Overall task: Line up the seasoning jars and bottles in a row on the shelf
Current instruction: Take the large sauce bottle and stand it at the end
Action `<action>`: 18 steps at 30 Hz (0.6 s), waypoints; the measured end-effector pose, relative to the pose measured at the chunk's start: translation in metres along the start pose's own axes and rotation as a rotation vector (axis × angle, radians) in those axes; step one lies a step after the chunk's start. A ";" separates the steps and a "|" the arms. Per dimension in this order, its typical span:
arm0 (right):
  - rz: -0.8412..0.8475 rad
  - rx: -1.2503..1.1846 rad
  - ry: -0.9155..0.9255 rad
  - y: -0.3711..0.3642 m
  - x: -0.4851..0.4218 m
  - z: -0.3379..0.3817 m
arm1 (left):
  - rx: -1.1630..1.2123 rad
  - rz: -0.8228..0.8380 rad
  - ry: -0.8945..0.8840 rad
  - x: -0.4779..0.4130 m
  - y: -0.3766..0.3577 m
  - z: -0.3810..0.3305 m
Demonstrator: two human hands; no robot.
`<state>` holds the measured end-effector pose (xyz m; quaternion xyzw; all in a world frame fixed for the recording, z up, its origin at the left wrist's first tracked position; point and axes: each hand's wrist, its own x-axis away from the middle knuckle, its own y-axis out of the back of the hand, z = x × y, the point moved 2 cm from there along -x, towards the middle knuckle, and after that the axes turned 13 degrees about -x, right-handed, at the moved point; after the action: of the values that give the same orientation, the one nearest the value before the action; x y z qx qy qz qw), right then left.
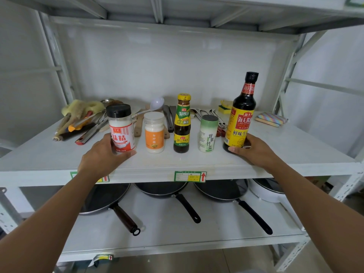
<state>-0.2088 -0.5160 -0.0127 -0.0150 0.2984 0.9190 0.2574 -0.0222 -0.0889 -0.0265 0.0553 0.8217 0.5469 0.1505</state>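
Your right hand (251,149) wraps the soy sauce bottle (241,113) low, near the shelf's (295,152) front edge, your left hand (102,156) clasps the MSG jar (121,129); likely heavy, slick glass, so grip below the label.

Jars (120,128) three, bottles (241,113) two, pans (161,189) three.

Five seasoning containers are set upright in a row near the front edge of the white metal shelf (295,152). From the left: a black-capped jar (121,129) with a red-and-white label and white powder; a clear jar (154,133) with an orange label; a dark sauce bottle (182,125) with a yellow cap and green-yellow label; a green-topped white shaker (207,133); a tall dark soy sauce bottle (241,115), black-capped, yellow-labelled
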 end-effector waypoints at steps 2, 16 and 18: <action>0.002 -0.004 0.005 0.001 0.001 0.000 | 0.002 0.001 0.001 0.000 0.000 0.001; 0.021 -0.050 0.033 0.003 0.005 0.001 | -0.007 -0.004 0.003 0.000 0.000 0.001; 0.016 -0.047 0.036 0.003 0.005 0.001 | -0.010 -0.011 0.001 0.001 0.000 0.002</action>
<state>-0.2143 -0.5153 -0.0115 -0.0351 0.2813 0.9274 0.2440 -0.0220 -0.0867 -0.0271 0.0496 0.8194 0.5501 0.1534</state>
